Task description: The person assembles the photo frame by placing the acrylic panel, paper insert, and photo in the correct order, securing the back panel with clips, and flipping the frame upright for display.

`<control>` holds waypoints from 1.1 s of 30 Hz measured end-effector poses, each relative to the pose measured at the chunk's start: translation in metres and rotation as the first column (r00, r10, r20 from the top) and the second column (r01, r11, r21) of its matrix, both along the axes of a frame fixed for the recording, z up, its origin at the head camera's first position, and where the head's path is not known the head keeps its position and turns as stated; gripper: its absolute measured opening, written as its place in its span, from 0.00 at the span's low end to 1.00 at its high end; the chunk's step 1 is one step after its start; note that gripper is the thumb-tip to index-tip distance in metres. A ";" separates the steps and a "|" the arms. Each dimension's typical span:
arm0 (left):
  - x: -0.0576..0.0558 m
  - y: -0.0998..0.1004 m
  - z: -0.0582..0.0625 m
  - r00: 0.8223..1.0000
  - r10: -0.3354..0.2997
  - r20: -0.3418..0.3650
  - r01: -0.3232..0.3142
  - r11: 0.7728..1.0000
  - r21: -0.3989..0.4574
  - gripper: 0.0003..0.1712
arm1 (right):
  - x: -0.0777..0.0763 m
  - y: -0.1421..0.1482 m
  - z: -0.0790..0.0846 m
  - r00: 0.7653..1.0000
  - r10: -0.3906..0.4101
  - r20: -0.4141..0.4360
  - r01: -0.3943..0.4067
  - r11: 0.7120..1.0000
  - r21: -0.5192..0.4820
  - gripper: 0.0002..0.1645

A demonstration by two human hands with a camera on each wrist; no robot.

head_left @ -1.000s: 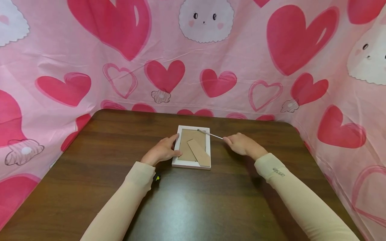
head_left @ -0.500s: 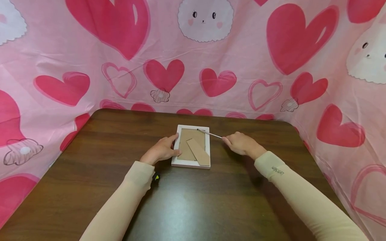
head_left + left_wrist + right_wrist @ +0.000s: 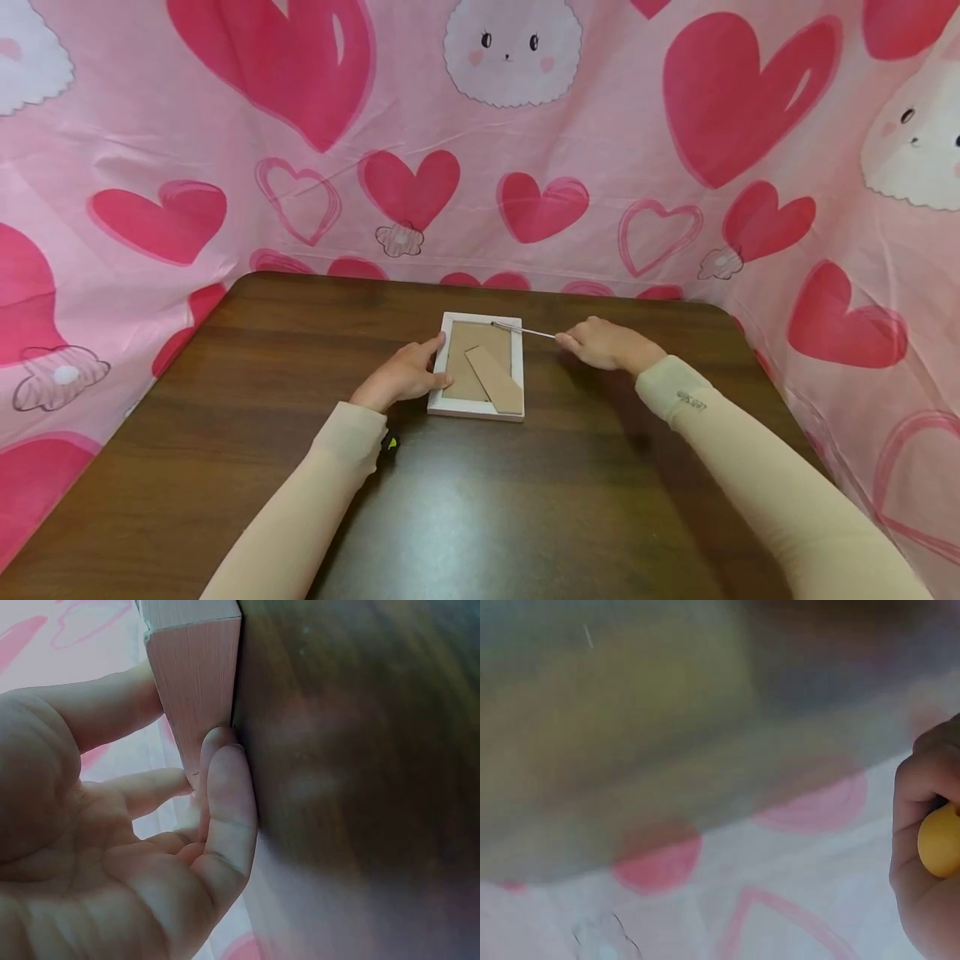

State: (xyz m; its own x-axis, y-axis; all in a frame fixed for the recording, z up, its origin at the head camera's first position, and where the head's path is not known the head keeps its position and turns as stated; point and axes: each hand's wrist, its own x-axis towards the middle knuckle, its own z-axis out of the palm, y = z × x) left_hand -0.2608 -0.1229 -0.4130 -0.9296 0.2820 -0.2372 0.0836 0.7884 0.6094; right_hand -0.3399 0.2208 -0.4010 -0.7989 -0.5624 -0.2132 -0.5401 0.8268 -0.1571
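A white picture frame point(image 3: 476, 408) lies face down on the table, its brown backing board point(image 3: 463, 337) and slanted stand leg point(image 3: 491, 377) uppermost. My left hand point(image 3: 401, 373) holds its left side, thumb over the rim and fingertips against the outer edge. The left wrist view shows these fingers close up on the frame's side point(image 3: 196, 675). My right hand point(image 3: 603, 343) grips a screwdriver with a thin metal shaft point(image 3: 536, 333). Its tip meets the top inner edge of the frame. The yellow handle's end point(image 3: 939, 841) pokes out of the curled fingers in the right wrist view.
The brown wooden table point(image 3: 480, 517) stretches around the frame on every side. Pink fabric with hearts point(image 3: 543, 204) hangs behind the table and along both sides. A small black and yellow-green item point(image 3: 388, 443) shows beneath the left wrist.
My right hand has risen slightly and moved away from me, so the screwdriver's shaft slopes less in the head view. Its tip, the frame and my left hand look unchanged.
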 end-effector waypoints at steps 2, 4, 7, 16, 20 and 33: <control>0.000 0.000 0.001 1.000 -0.001 0.002 0.001 1.000 0.001 0.47 | -0.003 -0.002 0.011 0.999 -0.007 0.034 0.006 1.000 0.013 0.28; 0.000 0.000 0.002 1.000 0.001 0.001 -0.001 1.000 0.000 0.47 | -0.007 -0.006 0.024 0.999 -0.006 0.032 0.004 0.998 0.057 0.28; 0.000 -0.001 0.003 1.000 0.006 0.000 -0.006 1.000 -0.002 0.47 | -0.012 -0.014 0.042 0.999 -0.020 0.036 0.015 0.991 0.133 0.28; 0.000 -0.001 0.001 1.000 -0.012 -0.005 0.012 1.000 0.005 0.46 | -0.022 -0.030 0.070 0.998 0.010 0.065 -0.029 0.956 0.291 0.27; 0.001 -0.001 0.000 1.000 -0.003 -0.001 0.003 1.000 0.013 0.46 | -0.027 -0.030 0.068 0.996 -0.020 0.090 -0.006 0.961 0.275 0.30; -0.001 -0.002 0.001 1.000 -0.004 0.002 0.004 1.000 0.017 0.46 | -0.005 -0.015 0.033 1.000 0.026 -0.017 -0.023 0.985 0.170 0.26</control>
State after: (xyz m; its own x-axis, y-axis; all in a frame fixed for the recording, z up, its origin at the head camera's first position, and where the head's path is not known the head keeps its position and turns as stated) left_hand -0.2615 -0.1248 -0.4119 -0.9280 0.2894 -0.2346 0.0851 0.7778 0.6228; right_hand -0.3446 0.2058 -0.3679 -0.7901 -0.5387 -0.2925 -0.5620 0.8271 -0.0053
